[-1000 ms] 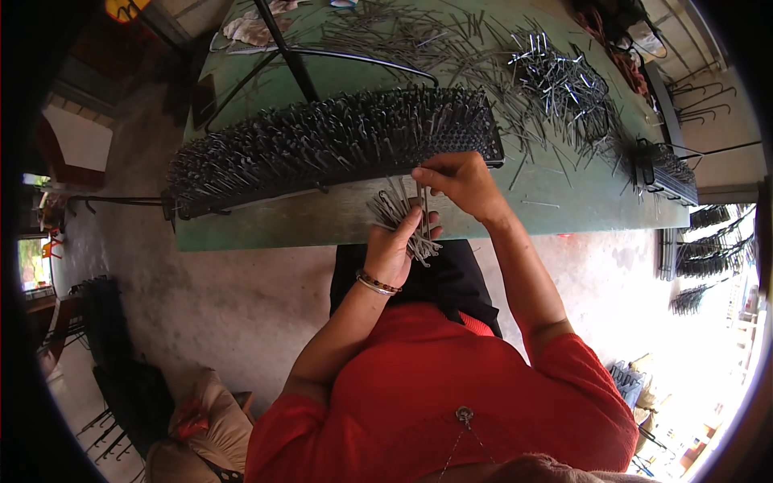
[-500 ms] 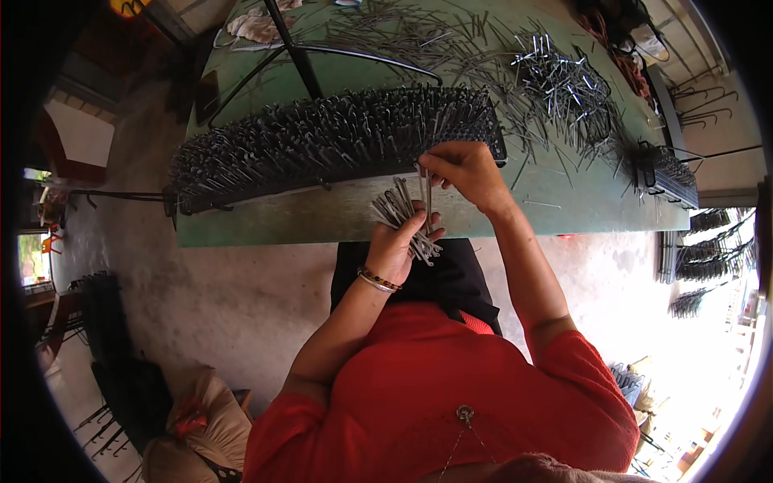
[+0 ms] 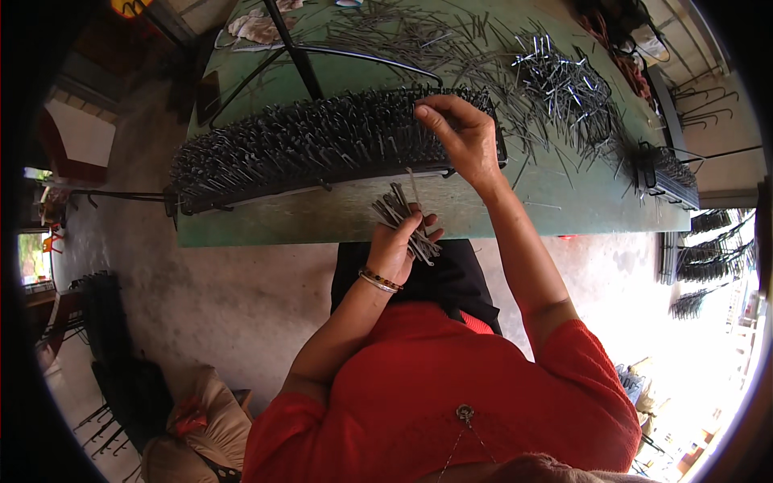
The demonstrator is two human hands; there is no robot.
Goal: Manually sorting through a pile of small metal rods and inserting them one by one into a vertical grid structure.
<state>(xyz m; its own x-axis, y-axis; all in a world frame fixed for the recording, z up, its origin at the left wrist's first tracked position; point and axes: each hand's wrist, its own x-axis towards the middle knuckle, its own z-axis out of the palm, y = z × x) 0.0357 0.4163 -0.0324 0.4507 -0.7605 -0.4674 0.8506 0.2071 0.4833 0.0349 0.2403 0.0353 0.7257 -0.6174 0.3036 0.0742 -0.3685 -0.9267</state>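
My left hand is closed round a bunch of thin grey metal rods with small looped ends, just over the table's near edge. One rod stands up apart from the bunch. Over the right part of a long black rack is my right hand, thumb and forefinger drawn together. Whatever is between those fingertips cannot be made out against the dark rods behind. Many dark rods with hooked or looped tips stand upright, densely packed along the rack.
The green table carries loose rods at the back and a shiny heap of rods at right. A black bar frame rises behind the rack. A smaller rack sits at the right edge. Cloth lies far left.
My right hand has moved up and away from the bunch to above the rack. Half a second ago it pinched a rod beside my left hand. My left hand has barely moved.
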